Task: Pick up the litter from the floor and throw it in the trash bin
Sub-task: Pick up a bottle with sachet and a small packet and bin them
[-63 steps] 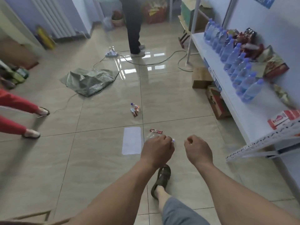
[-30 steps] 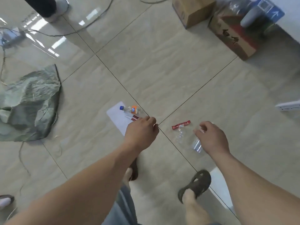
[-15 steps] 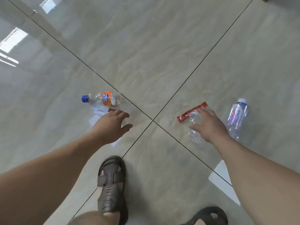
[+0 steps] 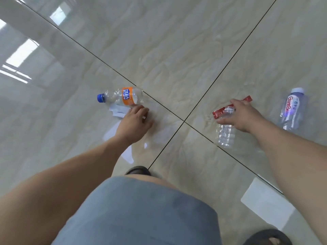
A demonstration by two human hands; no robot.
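Now both hands are down at floor level, closer to the litter than half a second ago, when they only hovered with fingers spread. Left hand (image 4: pixel 134 121) sits just beside the orange-label soda bottle (image 4: pixel 122 96), fingers curled down onto the white paper scraps (image 4: pixel 118 111) below it; something small and reddish shows under the fingertips, but whether it is pinched I cannot tell. Right hand (image 4: pixel 241 115) has closed over the neck end of the clear crushed bottle (image 4: pixel 225 132), thumb under and fingers over, with the red wrapper (image 4: pixel 220 112) caught against the same spot. Bottle body rests on the tile floor (image 4: pixel 177 50), not lifted yet. Purple-label water bottle (image 4: pixel 292 110) lies well apart to the right, untouched. White sheet (image 4: pixel 265 207) lies near the person's right foot. No trash bin in view. Judgement: pickup has just begun, right side ahead of left; several items remain, and the carry to the bin is all still to do. Crushed bottle is light and slick, and the wrapper could slip out of the grip.
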